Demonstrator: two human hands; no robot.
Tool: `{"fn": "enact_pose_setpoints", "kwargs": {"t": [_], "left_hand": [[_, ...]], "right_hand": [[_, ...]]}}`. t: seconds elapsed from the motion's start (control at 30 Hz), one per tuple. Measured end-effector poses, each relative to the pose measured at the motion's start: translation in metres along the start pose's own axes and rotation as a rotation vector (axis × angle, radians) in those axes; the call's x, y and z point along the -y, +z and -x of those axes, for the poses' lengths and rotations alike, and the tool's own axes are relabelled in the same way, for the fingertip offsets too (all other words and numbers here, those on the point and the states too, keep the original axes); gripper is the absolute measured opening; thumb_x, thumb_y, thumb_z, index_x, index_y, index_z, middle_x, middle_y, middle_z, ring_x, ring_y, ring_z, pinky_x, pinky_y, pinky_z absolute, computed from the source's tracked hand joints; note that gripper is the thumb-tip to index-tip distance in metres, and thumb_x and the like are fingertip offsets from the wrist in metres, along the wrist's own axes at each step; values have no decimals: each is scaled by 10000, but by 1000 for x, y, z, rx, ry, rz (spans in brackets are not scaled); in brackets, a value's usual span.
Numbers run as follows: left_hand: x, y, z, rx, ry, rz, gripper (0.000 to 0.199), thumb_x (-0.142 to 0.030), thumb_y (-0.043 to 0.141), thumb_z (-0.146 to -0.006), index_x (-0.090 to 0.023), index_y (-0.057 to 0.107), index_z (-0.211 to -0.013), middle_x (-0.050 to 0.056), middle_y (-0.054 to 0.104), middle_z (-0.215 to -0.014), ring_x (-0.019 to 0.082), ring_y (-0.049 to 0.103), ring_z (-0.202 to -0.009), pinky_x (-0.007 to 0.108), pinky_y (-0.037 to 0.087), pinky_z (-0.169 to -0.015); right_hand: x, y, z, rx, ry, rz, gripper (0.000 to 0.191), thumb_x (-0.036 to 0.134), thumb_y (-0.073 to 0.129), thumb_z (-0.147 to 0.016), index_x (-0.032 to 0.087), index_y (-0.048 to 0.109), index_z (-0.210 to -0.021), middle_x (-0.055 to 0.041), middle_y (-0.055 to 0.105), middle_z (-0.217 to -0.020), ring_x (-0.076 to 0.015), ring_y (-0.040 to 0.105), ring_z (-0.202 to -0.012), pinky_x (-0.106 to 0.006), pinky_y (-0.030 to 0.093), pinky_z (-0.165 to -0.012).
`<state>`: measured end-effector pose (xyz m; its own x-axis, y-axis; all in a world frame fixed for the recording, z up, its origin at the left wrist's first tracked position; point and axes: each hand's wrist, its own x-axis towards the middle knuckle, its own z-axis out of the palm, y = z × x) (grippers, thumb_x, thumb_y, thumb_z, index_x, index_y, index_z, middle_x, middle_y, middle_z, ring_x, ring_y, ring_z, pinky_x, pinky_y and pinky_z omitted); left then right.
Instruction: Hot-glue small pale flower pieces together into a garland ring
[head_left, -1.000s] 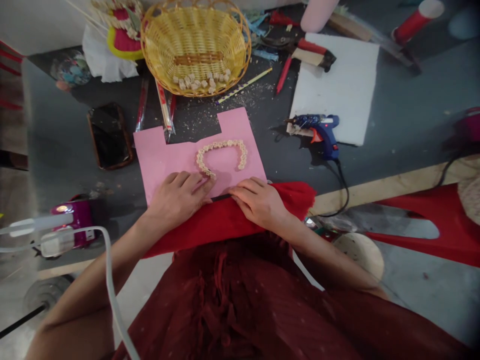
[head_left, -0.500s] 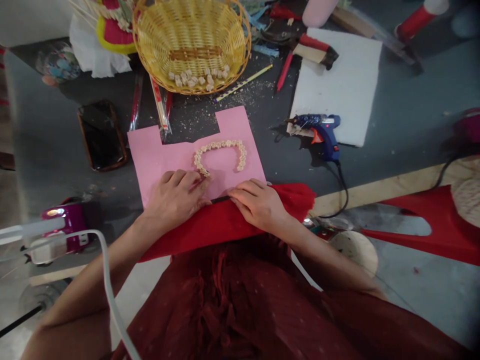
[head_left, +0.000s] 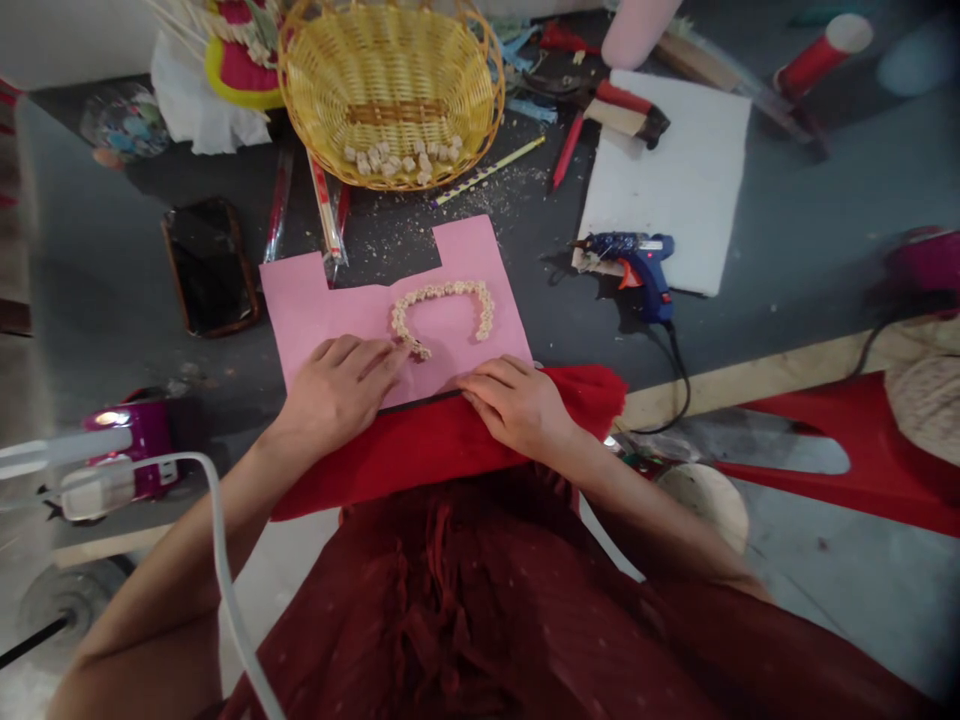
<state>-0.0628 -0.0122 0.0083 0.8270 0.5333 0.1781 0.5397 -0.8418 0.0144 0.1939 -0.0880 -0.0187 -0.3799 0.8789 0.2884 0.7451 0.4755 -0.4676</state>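
Observation:
On the pink paper (head_left: 360,310) lies a curved row of small cream flower-like pieces (head_left: 442,290), its opening toward me. My left hand (head_left: 337,385) rests on the paper with fingers stretched out, the fingertips at the near left end of the row. On the paper's near right edge lies my right hand (head_left: 517,402), its fingers extended and nearly flat, touching the edge beside the red cloth (head_left: 420,450). That cloth covers the table's front edge under both hands. Nothing shows in either hand.
A yellow wicker basket (head_left: 390,80) at the back holds several small pale cubes. Rightward, a blue glue gun (head_left: 637,262) lies partly on a white sheet (head_left: 675,180), its cord running forward. A phone (head_left: 210,265) and a purple plug adapter (head_left: 146,445) are on the left.
My left hand has shifted slightly left, and its fingers have straightened, uncovering the near left end of the row. My right hand is almost unmoved. The view has shifted a little.

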Motion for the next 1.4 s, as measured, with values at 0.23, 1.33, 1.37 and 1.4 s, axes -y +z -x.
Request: {"fn": "enact_pose_setpoints", "kwargs": {"t": [0.23, 1.33, 1.37, 1.4], "left_hand": [[-3, 8, -3, 40, -23, -39, 405, -172, 471, -968, -172, 570, -1360, 129, 688, -1146, 279, 637, -977, 423, 522, -797], [-5, 12, -4, 0, 15, -28, 347, -68, 471, -920, -141, 655, -1205, 105, 693, -1158, 277, 619, -989, 420, 538, -815], [-5, 12, -3, 5, 11, -31, 345, -71, 472, -922, -149, 656, -1204, 103, 691, -1160, 276, 619, -993, 419, 536, -819], [-5, 13, -3, 9, 7, -32, 345, -73, 473, -923, -156, 658, -1203, 103, 690, -1161, 274, 619, -997, 419, 535, -824]], "right_hand": [[1, 1, 1, 3, -3, 23, 227, 187, 503, -974, 155, 724, -1017, -83, 727, -949, -190, 626, -837, -340, 539, -784], [8, 10, -60, 236, 79, 224, 222, 221, 480, -1000, 153, 668, -904, -65, 671, -853, -176, 591, -750, -308, 360, -623], [8, 11, -60, 235, 75, 225, 211, 211, 484, -997, 151, 668, -913, -68, 672, -864, -178, 594, -760, -307, 366, -630], [7, 11, -59, 233, 72, 225, 202, 205, 485, -994, 149, 668, -928, -71, 674, -878, -181, 597, -772, -307, 374, -638]]}}
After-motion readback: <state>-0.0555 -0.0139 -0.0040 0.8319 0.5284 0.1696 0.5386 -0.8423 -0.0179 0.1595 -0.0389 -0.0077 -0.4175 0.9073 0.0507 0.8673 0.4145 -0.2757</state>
